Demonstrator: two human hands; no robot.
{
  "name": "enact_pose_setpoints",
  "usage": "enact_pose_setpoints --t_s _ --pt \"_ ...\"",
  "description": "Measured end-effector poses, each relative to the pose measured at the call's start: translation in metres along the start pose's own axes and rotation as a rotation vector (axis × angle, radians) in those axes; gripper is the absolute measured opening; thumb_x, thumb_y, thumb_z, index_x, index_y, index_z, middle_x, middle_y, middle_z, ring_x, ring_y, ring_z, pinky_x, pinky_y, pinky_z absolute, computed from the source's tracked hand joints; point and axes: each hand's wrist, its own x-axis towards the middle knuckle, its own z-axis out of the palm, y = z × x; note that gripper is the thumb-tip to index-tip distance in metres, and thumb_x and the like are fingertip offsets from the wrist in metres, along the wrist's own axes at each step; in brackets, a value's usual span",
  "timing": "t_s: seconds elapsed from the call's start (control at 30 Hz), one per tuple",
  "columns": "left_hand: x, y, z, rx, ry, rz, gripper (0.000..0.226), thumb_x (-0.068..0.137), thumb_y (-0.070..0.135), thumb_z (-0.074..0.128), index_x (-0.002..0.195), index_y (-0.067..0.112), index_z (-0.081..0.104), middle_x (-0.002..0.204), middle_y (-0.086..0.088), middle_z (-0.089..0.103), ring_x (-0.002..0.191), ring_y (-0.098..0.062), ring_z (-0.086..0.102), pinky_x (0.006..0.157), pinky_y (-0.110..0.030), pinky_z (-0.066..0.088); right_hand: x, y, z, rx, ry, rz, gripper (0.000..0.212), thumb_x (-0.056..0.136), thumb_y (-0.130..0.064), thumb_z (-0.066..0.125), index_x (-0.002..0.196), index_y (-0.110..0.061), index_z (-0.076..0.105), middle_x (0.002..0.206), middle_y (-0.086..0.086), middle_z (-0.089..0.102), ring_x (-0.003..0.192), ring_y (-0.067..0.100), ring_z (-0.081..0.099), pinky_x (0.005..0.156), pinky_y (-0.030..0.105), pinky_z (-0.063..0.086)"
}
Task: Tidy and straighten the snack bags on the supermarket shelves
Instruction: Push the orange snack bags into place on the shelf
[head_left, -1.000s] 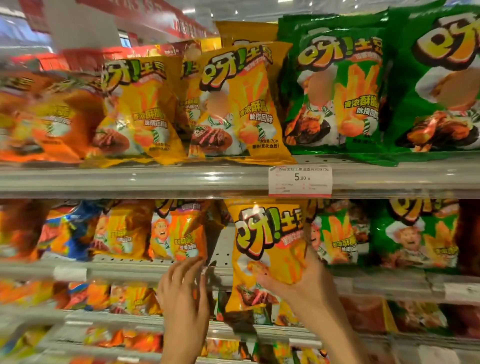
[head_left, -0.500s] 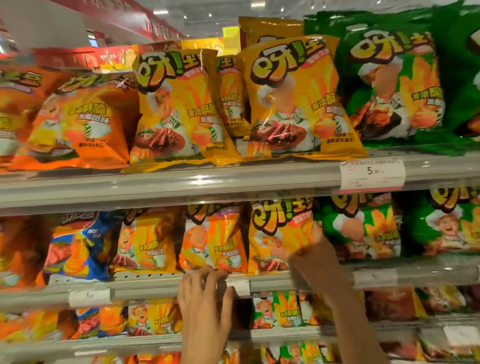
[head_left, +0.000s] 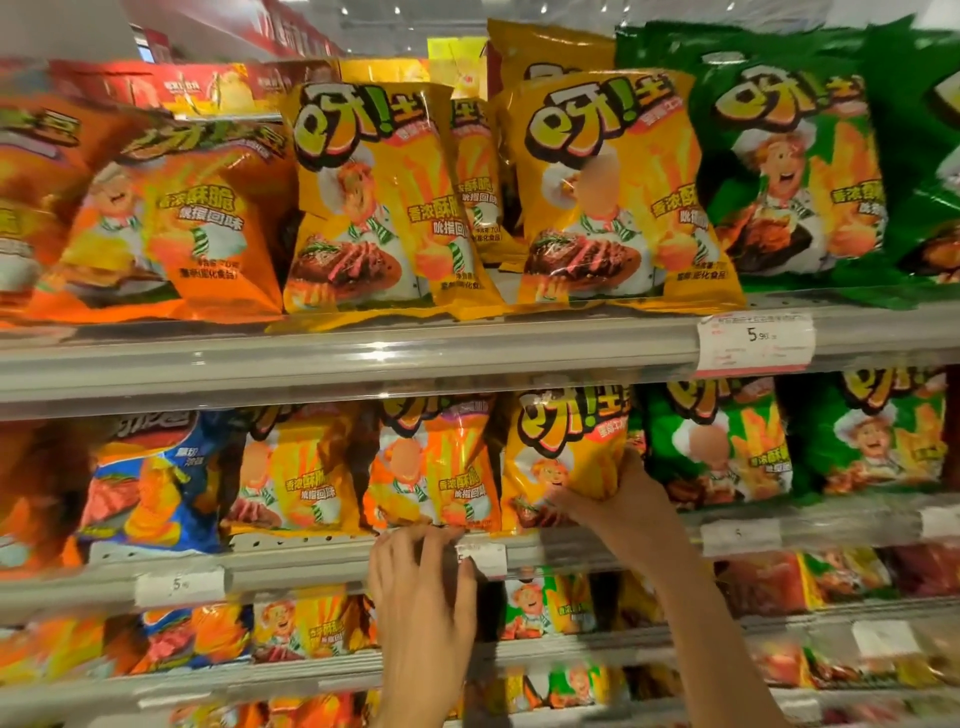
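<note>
While the lower rows sit blurred beneath both forearms, the left hand (head_left: 423, 571) is seen nearest, fingers curled over the grey metal shelf edge (head_left: 311, 564) and touching the bottom seam of the orange crinkled snack bag (head_left: 434, 467) directly above it; whether that seam is actually pinched cannot be told. A small white price tag (head_left: 485, 558) is clipped just beside the fingertips. To the right and a little higher, the right hand (head_left: 621, 501) is wrapped round the lower right corner of the yellow glossy snack bag (head_left: 563, 462), thumb laid across its front, fingers tucked behind its edge. That bag is held upright on the middle shelf, pressed between the orange bag and a green foil snack bag (head_left: 719, 447) just beyond the right hand. Left of the left hand, a blue and orange crisp packet (head_left: 150, 483) is leaned in the same row. Well above both hands, the upper grey shelf rail (head_left: 363, 364) is fitted with a larger white price label (head_left: 756, 343), and large yellow snack bags (head_left: 613, 197) are stood behind it.
</note>
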Motion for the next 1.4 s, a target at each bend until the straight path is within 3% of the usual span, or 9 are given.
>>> enact_pose_setpoints --t_s 0.13,0.4,0.6,0.73,0.87,0.97,1.07,1.2,1.4 --pt "0.0 0.002 -0.003 -0.003 -0.009 -0.022 0.024 0.091 0.035 0.053 0.113 0.029 0.061 0.108 0.011 0.043 0.109 -0.018 0.045 0.097 -0.043 0.037 -0.01 0.001 0.004 -0.034 0.097 -0.028 0.069 0.069 -0.058 0.084 0.115 -0.016 0.056 0.105 0.003 0.062 0.096 0.023 0.062 0.084 0.042 0.053" --pt "-0.004 0.008 -0.018 -0.084 -0.036 0.026 0.03 0.096 0.034 0.053 0.125 0.027 0.058 0.118 0.015 0.048 0.118 -0.01 0.045 0.1 -0.032 0.037 -0.051 -0.003 0.019 0.079 0.499 -0.131 0.071 0.08 -0.032 0.083 0.139 -0.005 0.055 0.138 0.018 0.053 0.128 0.033 0.049 0.103 0.044 0.042" --pt "0.004 -0.005 -0.046 -0.242 0.12 -0.063 0.018 0.097 0.018 0.061 0.114 0.023 0.065 0.113 0.018 0.058 0.108 -0.007 0.057 0.089 -0.018 0.044 -0.068 -0.025 0.044 0.162 0.756 -0.345 0.041 0.088 -0.032 0.065 0.117 -0.003 0.062 0.116 0.013 0.063 0.11 0.027 0.054 0.1 0.01 0.032" --pt "0.03 -0.031 -0.075 -0.261 0.313 -0.127 0.018 0.093 0.015 0.057 0.108 0.011 0.066 0.109 0.001 0.06 0.106 -0.003 0.053 0.091 -0.006 0.034 -0.071 -0.052 0.076 0.244 0.658 -0.408 0.028 0.091 -0.024 0.066 0.113 -0.007 0.063 0.108 0.005 0.062 0.1 0.022 0.059 0.092 0.008 0.037" --pt "0.06 -0.071 -0.107 -0.211 0.352 -0.204 0.031 0.095 0.019 0.06 0.121 0.002 0.058 0.121 -0.015 0.055 0.116 -0.028 0.049 0.098 -0.029 0.037 -0.066 -0.088 0.109 0.142 0.539 -0.313 0.04 0.087 -0.033 0.066 0.117 -0.007 0.062 0.096 0.005 0.06 0.088 0.029 0.061 0.074 0.018 0.042" --pt "0.084 -0.099 -0.122 -0.225 0.2 -0.284 0.052 0.094 0.025 0.065 0.138 0.004 0.046 0.134 -0.015 0.051 0.125 -0.03 0.047 0.102 -0.037 0.039 -0.049 -0.106 0.127 0.138 0.355 -0.219 0.074 0.086 -0.045 0.076 0.143 -0.005 0.049 0.124 0.015 0.061 0.114 0.034 0.059 0.094 0.045 0.05" --pt "0.102 -0.117 -0.131 -0.302 0.006 -0.297 0.069 0.091 0.041 0.065 0.146 0.01 0.037 0.142 -0.004 0.049 0.132 -0.023 0.046 0.105 -0.034 0.038 -0.028 -0.109 0.131 0.163 0.21 -0.105 0.1 0.072 -0.06 0.081 0.147 -0.007 0.04 0.123 0.016 0.064 0.113 0.033 0.062 0.098 0.048 0.05" --pt "0.121 -0.135 -0.134 -0.399 -0.269 -0.382 0.095 0.077 0.06 0.065 0.151 0.014 0.029 0.144 -0.002 0.05 0.132 -0.024 0.049 0.102 -0.031 0.04 -0.015 -0.105 0.132 0.255 0.167 0.002 0.066 0.066 -0.054 0.088 0.118 -0.029 0.057 0.094 -0.02 0.067 0.077 -0.013 0.065 0.058 0.009 0.05" --pt "0.138 -0.158 -0.132 -0.447 -0.436 -0.469 0.092 0.069 0.059 0.075 0.143 0.015 0.042 0.13 -0.008 0.062 0.113 -0.025 0.064 0.097 -0.039 0.052 -0.002 -0.096 0.128 0.354 0.025 -0.043 0.064 0.061 -0.043 0.096 0.108 -0.025 0.056 0.086 -0.014 0.069 0.074 0.001 0.067 0.068 0.022 0.052"
